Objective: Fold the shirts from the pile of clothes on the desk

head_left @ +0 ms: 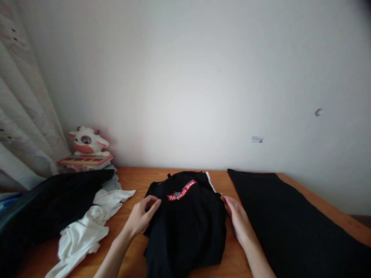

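Note:
A black T-shirt (194, 227) lies rumpled on the wooden table, with a red printed strip reading "Remain free" across its upper part. A white edge shows along its upper right side. At the shirt's left edge, my left hand (145, 212) is closed, with fingers curled and thumb against the cloth. My right hand (236, 214) grips the opposite edge between thumb and fingers, just below the white trim. Some of its fingertips are hidden by the fabric and the hand itself.
Flat black cloth (278, 216) covers much of the right side. To the left lie a crumpled white garment (84, 233) and a dark clothing pile (55, 200). Behind them stands a cow-shaped toy keyboard (87, 150) beside a curtain (26, 104). The wall (185, 85) borders the table's (136, 175) back edge.

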